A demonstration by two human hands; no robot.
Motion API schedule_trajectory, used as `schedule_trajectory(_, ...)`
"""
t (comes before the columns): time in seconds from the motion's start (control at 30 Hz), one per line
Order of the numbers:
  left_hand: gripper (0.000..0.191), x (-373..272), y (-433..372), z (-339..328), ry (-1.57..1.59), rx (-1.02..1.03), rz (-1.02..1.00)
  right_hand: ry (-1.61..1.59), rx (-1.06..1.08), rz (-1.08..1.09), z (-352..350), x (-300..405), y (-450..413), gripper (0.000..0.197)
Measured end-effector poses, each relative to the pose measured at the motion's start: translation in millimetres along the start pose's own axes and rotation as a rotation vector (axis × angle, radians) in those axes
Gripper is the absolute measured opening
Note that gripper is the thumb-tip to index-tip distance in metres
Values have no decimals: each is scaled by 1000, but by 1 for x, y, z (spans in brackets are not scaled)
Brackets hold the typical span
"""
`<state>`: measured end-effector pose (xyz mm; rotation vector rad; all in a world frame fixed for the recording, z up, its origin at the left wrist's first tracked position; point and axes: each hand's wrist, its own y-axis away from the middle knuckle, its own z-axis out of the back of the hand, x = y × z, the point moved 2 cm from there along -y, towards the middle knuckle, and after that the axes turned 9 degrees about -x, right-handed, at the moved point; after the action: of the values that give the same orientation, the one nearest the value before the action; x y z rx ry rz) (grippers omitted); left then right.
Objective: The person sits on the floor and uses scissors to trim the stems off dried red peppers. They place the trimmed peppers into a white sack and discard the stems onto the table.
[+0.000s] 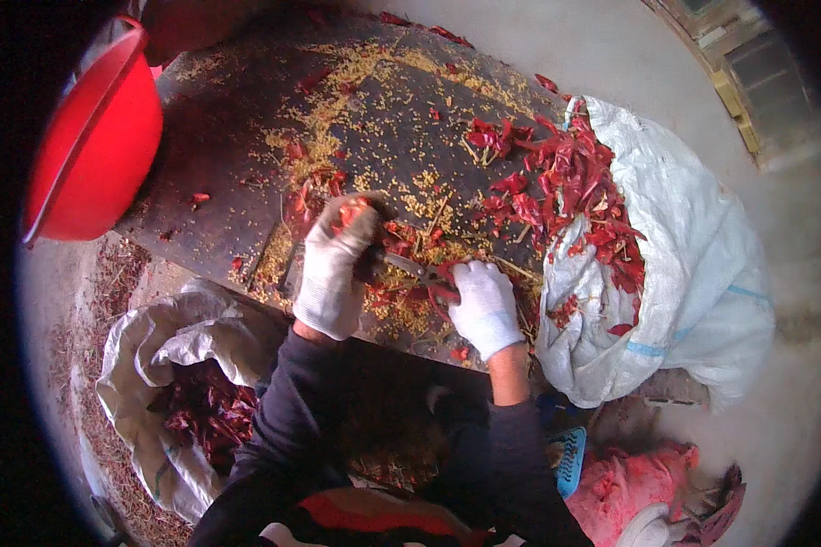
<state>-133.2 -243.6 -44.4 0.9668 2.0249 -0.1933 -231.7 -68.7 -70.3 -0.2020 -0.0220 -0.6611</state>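
Both my hands wear white knit gloves over a dark table. My left hand point(342, 256) is curled around a piece of dried red chili pepper point(354, 210), its glove stained dark at the fingers. In my right hand point(482, 301) is a pair of scissors point(410, 265) with red handles; the blades point left, towards my left hand. Whether the blades touch the pepper cannot be told. Yellow seeds point(417, 331) and red scraps lie beneath and around both hands. To the right, dried red chili peppers point(568, 161) spill from a white woven sack point(684, 205).
A red plastic tub point(120, 130) stands tilted at the table's far left. Below the left edge, another open woven sack point(133, 383) holds dark red peppers point(209, 410). A blue plastic basket point(571, 461) and a pink sack point(629, 478) are low on the right.
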Motion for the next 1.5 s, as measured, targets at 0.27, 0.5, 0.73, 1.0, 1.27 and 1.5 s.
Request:
schedule_trajectory(0.27, 22, 5, 10, -8, -207, 38, -1, -606, -82, -376, 4, -34, 23, 40)
schedule_trajectory(0.5, 19, 7, 10, -14, -522, 94, -145, -752, -188, -448, 21, -32, 34, 48)
schedule_trajectory(0.73, 20, 13, 8, -16, -615, 172, -297, -533, -404, -172, 56, -8, 38, 49)
schedule_trajectory(1.0, 18, 24, 5, -7, -633, 116, -335, -313, -363, -49, 66, 1, 36, 48)
schedule_trajectory(1.27, 18, 24, 4, -7, -628, 133, -383, -302, -306, -96, 67, -5, 40, 41)
schedule_trajectory(1.5, 24, 27, 1, 0, -735, 115, -459, -277, -235, -82, 73, -5, 40, 50)
